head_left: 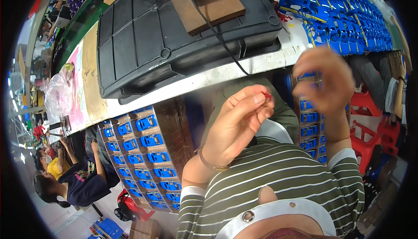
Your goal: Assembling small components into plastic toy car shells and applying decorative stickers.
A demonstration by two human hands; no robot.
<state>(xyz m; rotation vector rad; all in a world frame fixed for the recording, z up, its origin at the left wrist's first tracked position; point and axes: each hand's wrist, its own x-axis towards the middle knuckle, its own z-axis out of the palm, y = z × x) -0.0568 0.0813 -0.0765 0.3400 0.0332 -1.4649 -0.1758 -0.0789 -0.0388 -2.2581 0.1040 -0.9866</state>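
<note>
My left hand [244, 121] is raised in front of my body, thumb and fingertips pinched together. Between them sits a small red piece [267, 95], too small to make out its kind. My right hand [324, 82] is lifted a little to the right, smeared by motion, so its fingers and anything in them cannot be made out. Beyond it, blue toy car bodies [344, 25] lie in rows on the table. A few red bits [285, 17] lie on the white table beside these rows.
A large black plastic bin [135, 34] rests on the white table, bearing a brown board [209, 3] and a black cable. Below, a divided box [148, 152] of blue car bodies stands left of me. Red stools [363, 143] stand at right; co-workers [82, 178] sit at left.
</note>
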